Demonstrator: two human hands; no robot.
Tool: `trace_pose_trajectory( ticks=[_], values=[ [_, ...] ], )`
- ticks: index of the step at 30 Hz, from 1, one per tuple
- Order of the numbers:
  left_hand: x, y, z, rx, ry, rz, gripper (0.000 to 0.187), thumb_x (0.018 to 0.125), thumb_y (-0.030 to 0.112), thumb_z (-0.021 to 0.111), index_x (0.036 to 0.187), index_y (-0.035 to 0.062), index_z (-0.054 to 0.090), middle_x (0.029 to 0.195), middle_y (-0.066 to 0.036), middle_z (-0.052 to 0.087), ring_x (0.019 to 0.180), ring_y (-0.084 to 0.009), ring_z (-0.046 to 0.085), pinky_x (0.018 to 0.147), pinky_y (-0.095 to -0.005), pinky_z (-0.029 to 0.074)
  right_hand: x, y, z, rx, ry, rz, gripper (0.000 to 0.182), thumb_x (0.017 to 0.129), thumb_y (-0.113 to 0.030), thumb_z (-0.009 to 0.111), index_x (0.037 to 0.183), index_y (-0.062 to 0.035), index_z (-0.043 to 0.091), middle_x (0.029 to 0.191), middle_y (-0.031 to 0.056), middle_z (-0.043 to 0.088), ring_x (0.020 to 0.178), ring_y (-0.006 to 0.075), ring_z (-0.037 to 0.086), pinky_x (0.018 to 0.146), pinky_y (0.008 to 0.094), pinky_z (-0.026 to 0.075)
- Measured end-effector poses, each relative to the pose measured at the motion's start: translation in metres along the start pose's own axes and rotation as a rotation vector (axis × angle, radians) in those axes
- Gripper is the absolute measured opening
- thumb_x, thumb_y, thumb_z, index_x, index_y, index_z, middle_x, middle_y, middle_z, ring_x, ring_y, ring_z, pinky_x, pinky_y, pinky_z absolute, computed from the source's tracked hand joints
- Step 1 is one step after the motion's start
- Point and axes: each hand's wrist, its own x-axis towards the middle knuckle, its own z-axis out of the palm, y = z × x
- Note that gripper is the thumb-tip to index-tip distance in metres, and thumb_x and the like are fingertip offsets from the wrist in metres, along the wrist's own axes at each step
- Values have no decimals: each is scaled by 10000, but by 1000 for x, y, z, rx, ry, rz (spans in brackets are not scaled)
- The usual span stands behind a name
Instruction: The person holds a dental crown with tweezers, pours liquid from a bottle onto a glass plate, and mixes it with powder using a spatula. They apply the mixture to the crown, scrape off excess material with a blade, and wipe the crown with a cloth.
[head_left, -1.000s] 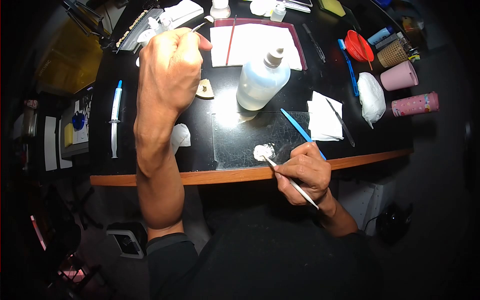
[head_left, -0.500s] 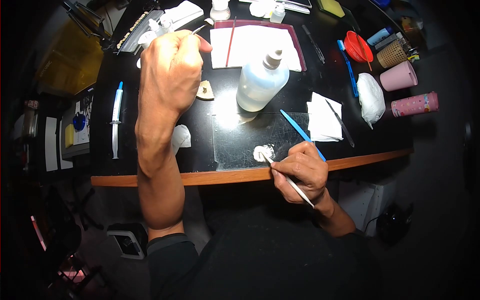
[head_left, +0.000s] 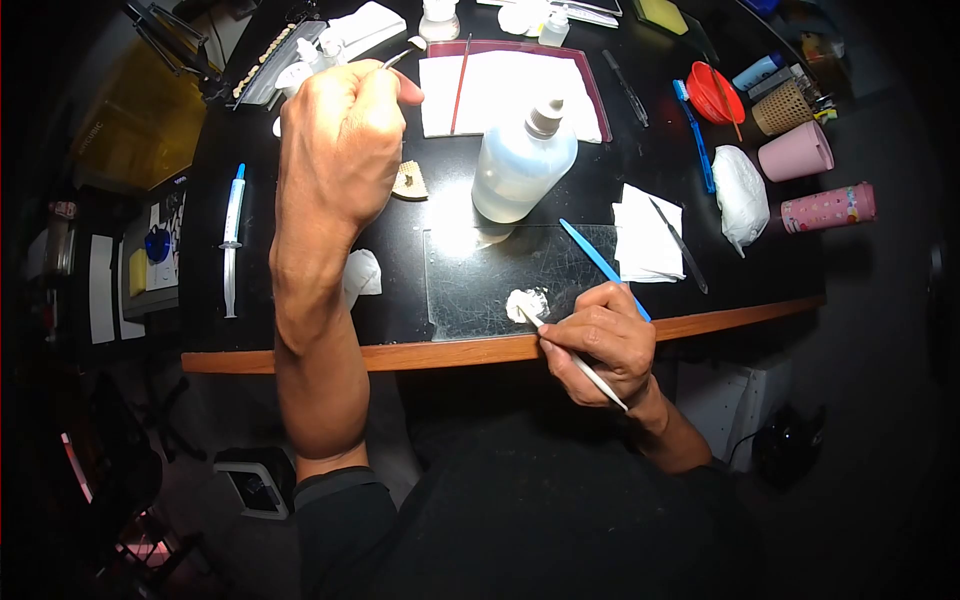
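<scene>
My left hand (head_left: 345,140) is raised over the table, closed around a thin metal tool (head_left: 397,58). A small white piece (head_left: 417,43) shows at the tool's far end; how it is held there is too small to tell. My right hand (head_left: 605,345) pinches a slim white mixing stick (head_left: 598,381) like a pen. The stick's tip sits in a dab of white paste (head_left: 522,303) on a scratched glass slab (head_left: 465,285) by the table's front edge. A blue-handled tool (head_left: 592,252) lies across the slab's right side, close to my right hand.
A large clear squeeze bottle (head_left: 525,165) stands behind the slab. To the right are folded tissues (head_left: 640,240) with a dark slim tool (head_left: 680,245). A capped syringe (head_left: 233,240) lies left, and a paper-covered tray (head_left: 500,85) behind. Cups (head_left: 797,152) line the right.
My right hand and the white mixing stick have shifted only very slightly at the paste. The left hand stays where it was.
</scene>
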Motion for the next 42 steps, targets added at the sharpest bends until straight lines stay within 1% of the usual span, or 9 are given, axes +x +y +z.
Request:
trace_pose_trajectory(
  ticks=[7,11,15,18,25,34,36,38,42],
  values=[
    [0,-1,0,7,12,17,426,982,260,434,967,-15,759,690,-21,579,613,-93,477,590,-284,375,-3,0,-2,-28,-1,-1,194,668,10,785,847,-63,765,699,-8,687,692,163,579,656,310,394],
    [1,13,-4,-29,-32,-157,424,978,259,438,965,-20,757,692,-20,582,601,-88,469,579,-283,367,-6,0,-2,-16,41,7,205,664,7,795,851,-69,760,727,-5,694,703,166,581,661,312,400],
    [0,6,-2,-38,-15,-77,425,975,254,434,964,-26,754,692,-24,583,594,-85,465,572,-284,362,-6,1,-3,-10,11,-47,241,652,42,804,866,-62,767,777,10,700,722,188,564,643,305,434],
    [0,-1,1,-12,11,25,429,975,255,431,964,-28,753,692,-26,583,595,-86,465,571,-285,363,-7,3,-6,5,-38,-75,265,611,-23,818,868,-80,783,787,2,702,746,183,567,673,318,424],
    [0,2,0,0,-5,-17,429,976,260,427,966,-15,757,693,-25,584,600,-94,470,580,-292,373,-6,3,-6,35,-63,-83,283,583,-43,811,863,-88,799,793,0,711,762,179,566,684,323,408],
    [0,-2,2,27,13,42,431,976,265,426,968,-8,760,693,-24,580,610,-99,475,594,-292,382,-5,0,-2,22,36,-33,187,692,54,773,833,-56,719,706,18,684,666,179,561,676,308,398],
    [1,3,0,8,6,-42,432,977,265,425,968,-8,760,692,-23,578,609,-99,474,592,-291,381,-2,-1,-2,17,30,-34,188,688,55,771,825,-57,709,682,13,666,657,177,559,671,310,395],
    [1,15,-2,-49,-18,-234,434,977,265,424,967,-10,759,691,-22,577,608,-98,473,589,-289,380,-3,-1,-3,13,27,-33,188,685,57,768,818,-59,701,668,11,654,651,177,557,668,311,392],
    [1,6,0,-18,-12,-100,433,975,263,425,967,-14,759,690,-18,576,610,-95,472,586,-287,377,-3,-1,-2,3,26,-38,187,685,57,765,811,-61,693,663,14,643,648,178,556,665,312,386]
  ],
)
